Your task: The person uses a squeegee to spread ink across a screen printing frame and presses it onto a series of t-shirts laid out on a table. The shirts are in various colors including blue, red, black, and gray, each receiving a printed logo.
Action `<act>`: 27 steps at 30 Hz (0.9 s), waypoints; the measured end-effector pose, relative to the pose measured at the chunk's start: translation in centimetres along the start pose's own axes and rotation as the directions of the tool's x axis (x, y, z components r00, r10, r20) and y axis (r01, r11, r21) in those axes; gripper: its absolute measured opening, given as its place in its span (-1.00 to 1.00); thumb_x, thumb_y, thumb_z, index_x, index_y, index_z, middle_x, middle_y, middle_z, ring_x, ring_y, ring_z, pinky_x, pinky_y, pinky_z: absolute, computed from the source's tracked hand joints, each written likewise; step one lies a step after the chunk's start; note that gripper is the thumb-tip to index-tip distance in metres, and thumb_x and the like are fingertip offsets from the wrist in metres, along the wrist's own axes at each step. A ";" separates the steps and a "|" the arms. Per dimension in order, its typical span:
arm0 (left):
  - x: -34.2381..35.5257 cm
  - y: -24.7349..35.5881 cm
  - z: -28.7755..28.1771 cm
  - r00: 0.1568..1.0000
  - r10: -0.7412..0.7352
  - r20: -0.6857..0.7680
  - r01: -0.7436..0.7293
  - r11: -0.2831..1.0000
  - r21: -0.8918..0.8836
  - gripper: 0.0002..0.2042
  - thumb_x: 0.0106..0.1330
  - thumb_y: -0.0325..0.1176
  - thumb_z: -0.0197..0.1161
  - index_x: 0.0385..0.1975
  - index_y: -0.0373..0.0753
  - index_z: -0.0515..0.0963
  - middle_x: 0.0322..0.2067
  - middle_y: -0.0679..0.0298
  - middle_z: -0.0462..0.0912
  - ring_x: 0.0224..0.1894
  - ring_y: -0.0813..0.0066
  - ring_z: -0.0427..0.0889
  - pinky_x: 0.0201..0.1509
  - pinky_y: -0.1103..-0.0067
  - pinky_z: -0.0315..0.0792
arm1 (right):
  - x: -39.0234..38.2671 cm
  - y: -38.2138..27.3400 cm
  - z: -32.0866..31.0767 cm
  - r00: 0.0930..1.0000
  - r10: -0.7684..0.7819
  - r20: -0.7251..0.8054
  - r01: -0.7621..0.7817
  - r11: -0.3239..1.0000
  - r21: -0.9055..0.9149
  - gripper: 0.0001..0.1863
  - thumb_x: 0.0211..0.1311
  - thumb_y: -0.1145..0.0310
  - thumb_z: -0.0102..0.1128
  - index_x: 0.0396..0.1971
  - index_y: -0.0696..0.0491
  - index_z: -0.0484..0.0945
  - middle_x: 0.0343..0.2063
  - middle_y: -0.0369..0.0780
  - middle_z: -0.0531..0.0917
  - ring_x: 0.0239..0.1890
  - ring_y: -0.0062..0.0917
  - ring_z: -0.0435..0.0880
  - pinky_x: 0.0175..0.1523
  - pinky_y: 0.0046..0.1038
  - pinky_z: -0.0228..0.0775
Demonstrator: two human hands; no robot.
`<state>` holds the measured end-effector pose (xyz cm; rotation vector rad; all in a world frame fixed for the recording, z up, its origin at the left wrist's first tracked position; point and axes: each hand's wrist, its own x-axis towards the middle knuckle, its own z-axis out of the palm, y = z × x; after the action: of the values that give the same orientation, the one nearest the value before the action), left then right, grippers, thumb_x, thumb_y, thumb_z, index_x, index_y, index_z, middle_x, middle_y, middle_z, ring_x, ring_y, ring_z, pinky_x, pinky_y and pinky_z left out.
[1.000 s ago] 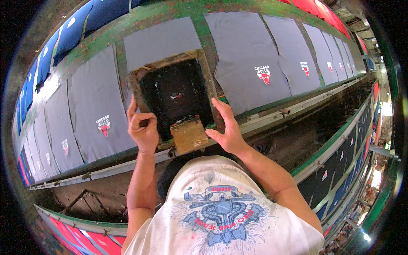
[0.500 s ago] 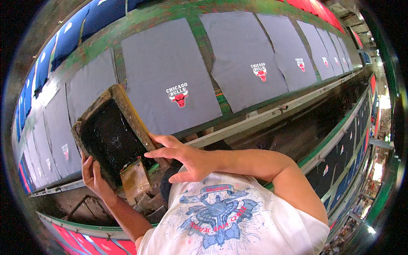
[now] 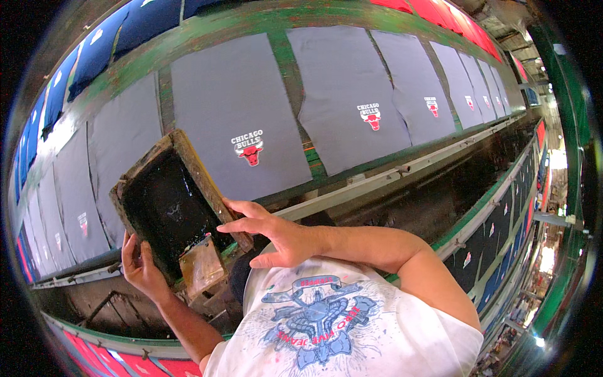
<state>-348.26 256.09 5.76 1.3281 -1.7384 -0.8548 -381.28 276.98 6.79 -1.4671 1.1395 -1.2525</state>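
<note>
A wooden screen-printing frame [image 3: 200,176] with dark, ink-stained mesh is tilted over the near edge of the long table, at left of centre. My left hand [image 3: 144,271] holds its lower left side, with the fingers curled at the rim. At its lower right side, my right hand [image 3: 276,235] has its fingers against the wood and its thumb apart. A yellowish-brown flat piece [image 3: 204,267] shows at the frame's near end; its kind I cannot make out. Just beyond the frame lies a grey fabric panel [image 3: 226,94] bearing a red and white bull's-head print.
Grey panels with the same print lie in a row along the green table [image 3: 289,81]. Blue fabric pieces [image 3: 147,25] and red ones [image 3: 433,19] line its far side. A pale rail [image 3: 358,188] edges the table. Another table with dark panels [image 3: 502,232] stands at the right.
The view has shifted slightly, so the panels sit a little further left. Both hands stay on the frame, which has hardly moved.
</note>
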 end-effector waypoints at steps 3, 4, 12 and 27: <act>-0.6 2.4 2.8 0.992 0.084 0.096 -0.082 0.996 -0.024 -0.55 0.37 -0.84 0.31 0.25 -0.39 0.71 0.55 0.02 0.56 0.44 0.27 0.64 0.50 0.38 0.55 | -1.7 0.2 -2.0 0.998 0.006 -0.064 -0.004 1.000 0.031 -0.02 0.26 0.19 0.67 0.66 -0.04 0.39 0.69 0.23 0.12 0.77 0.18 0.05 0.80 0.11 -0.13; -0.5 3.1 4.0 0.991 0.069 0.115 -0.064 0.997 -0.048 -0.52 0.34 -0.86 0.30 0.24 -0.39 0.71 0.57 0.02 0.54 0.47 0.25 0.62 0.52 0.37 0.54 | -2.4 0.3 -2.9 0.996 0.008 -0.090 -0.004 0.999 0.038 -0.03 0.27 0.20 0.66 0.66 -0.04 0.39 0.69 0.22 0.13 0.77 0.17 0.06 0.80 0.11 -0.13; -2.8 9.9 18.8 0.971 0.145 0.189 -0.114 0.979 -0.166 -0.49 0.22 -0.93 0.20 0.13 -0.38 0.72 0.62 -0.04 0.47 0.62 0.11 0.50 0.66 0.28 0.40 | -11.4 1.5 -13.0 0.949 0.045 -0.312 -0.046 0.999 0.002 -0.13 0.33 0.26 0.55 0.64 -0.02 0.44 0.69 0.18 0.19 0.75 0.08 0.16 0.79 0.02 -0.07; -17.3 21.7 47.7 0.906 0.396 0.151 -0.330 0.882 -0.335 -0.73 0.18 -0.77 0.40 -0.21 -0.25 0.78 0.57 -0.13 0.54 0.43 0.17 0.70 0.35 0.42 0.59 | -30.9 2.5 -32.3 0.739 0.266 -0.618 -0.199 0.964 0.176 -0.20 0.26 0.46 0.43 0.56 0.13 0.51 0.60 -0.03 0.26 0.72 -0.23 0.16 0.80 -0.17 -0.13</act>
<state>-397.18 280.59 -1.31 0.6927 -1.8544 -1.0217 -415.89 304.97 2.09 -0.7800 1.6192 -1.6545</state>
